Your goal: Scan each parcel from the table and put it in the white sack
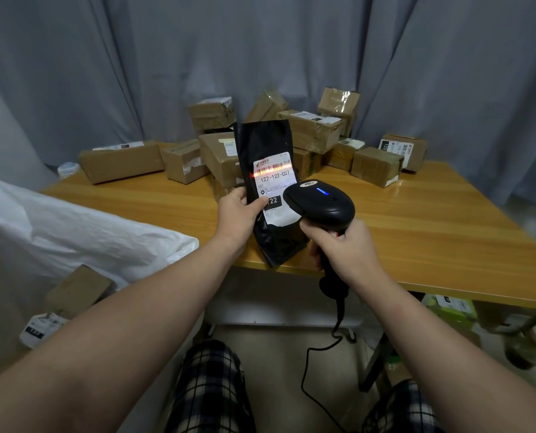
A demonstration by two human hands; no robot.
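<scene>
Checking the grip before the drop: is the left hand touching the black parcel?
Touching. The head view shows the left hand gripping the black parcel, thumb pressed on its white label.

- Grey curtain (pixel 104 73): hangs in deep folds, fills whole background.
- Small round pale container (pixel 68 168): left, at curtain foot; kind unclear.
- Plaid trousers (pixel 210 385): black-and-white check, bottom centre; second leg at lower right.
- Green-and-white carton (pixel 447 307): lower right, printed label on top, partly hidden.
- Pale horizontal bar (pixel 285 310): low centre; kind unclear.
- Beige floor (pixel 279 354): between trouser legs.
</scene>
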